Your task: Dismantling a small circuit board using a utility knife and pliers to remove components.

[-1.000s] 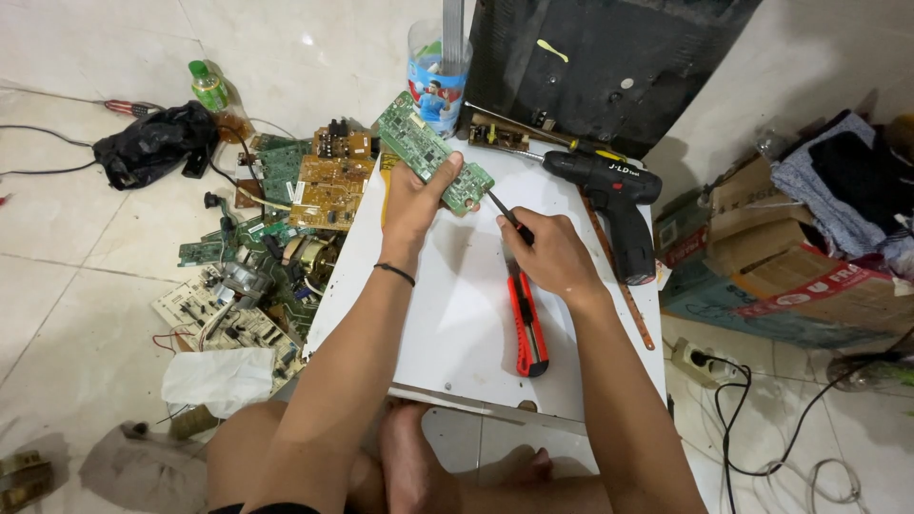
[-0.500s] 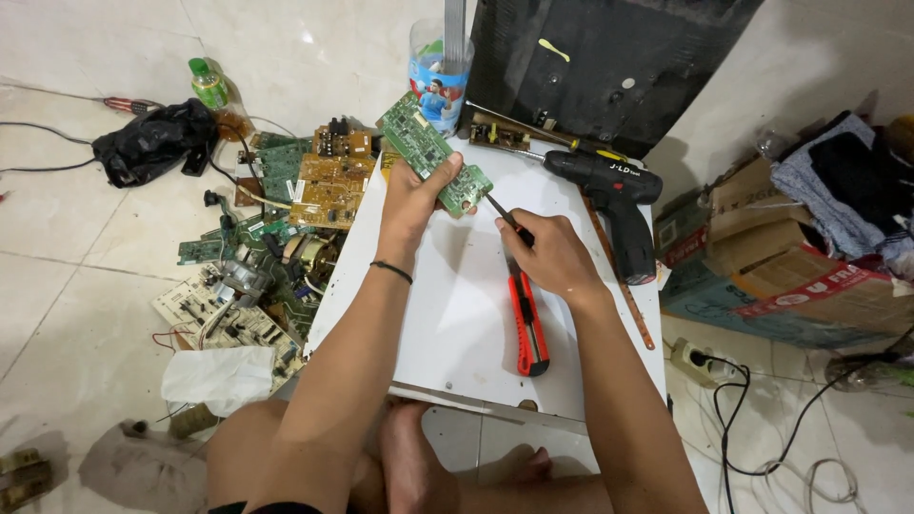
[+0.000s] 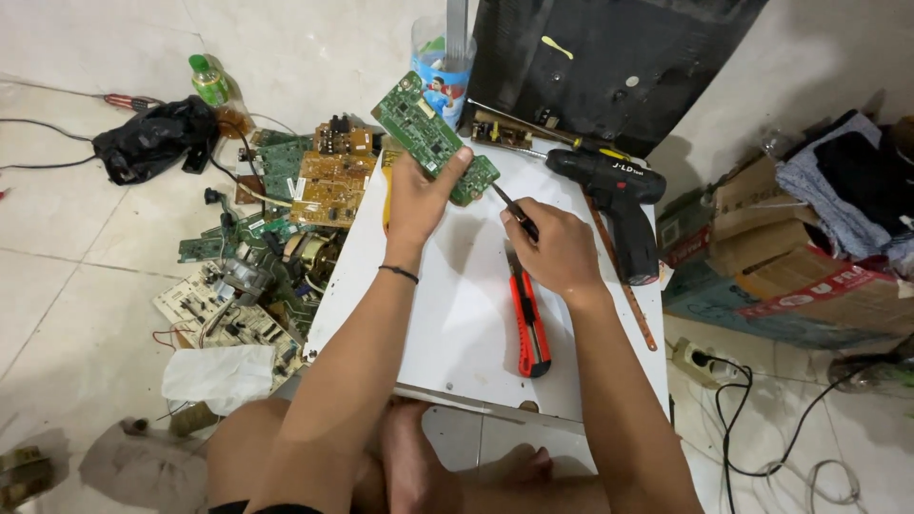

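Left hand (image 3: pixel 419 195) is wrapped around the near end of a green board (image 3: pixel 433 138), thumb pressed on its face, holding it tilted up off the table (image 3: pixel 457 333) near the far edge. Right hand (image 3: pixel 562 252) is curled shut round a thin screwdriver (image 3: pixel 509 205), with the tip just at the board's right edge; can't tell if it's actually touching. There's a black band on the left wrist.

Just near of the right hand an orange cutter (image 3: pixel 528 319) lies flat on the white table, pointing near to far. To the right of that hand sits a black drill (image 3: pixel 619 205), and a long thin strip (image 3: pixel 624 286) runs along the table's right edge. Beyond the board there's a clear cup (image 3: pixel 443 62) with a metal rod in it, a small brown board (image 3: pixel 500 128) and a big black panel (image 3: pixel 600 57) leaning up at the far side.

Left of the table the floor has a heap of boards (image 3: pixel 295 200), green and tan, plus a black bag (image 3: pixel 152 138) and a green bottle (image 3: pixel 209 81) further out. Off to the right are cardboard boxes (image 3: pixel 771 247) with cloth on top, and cables (image 3: pixel 762 419) on the floor.
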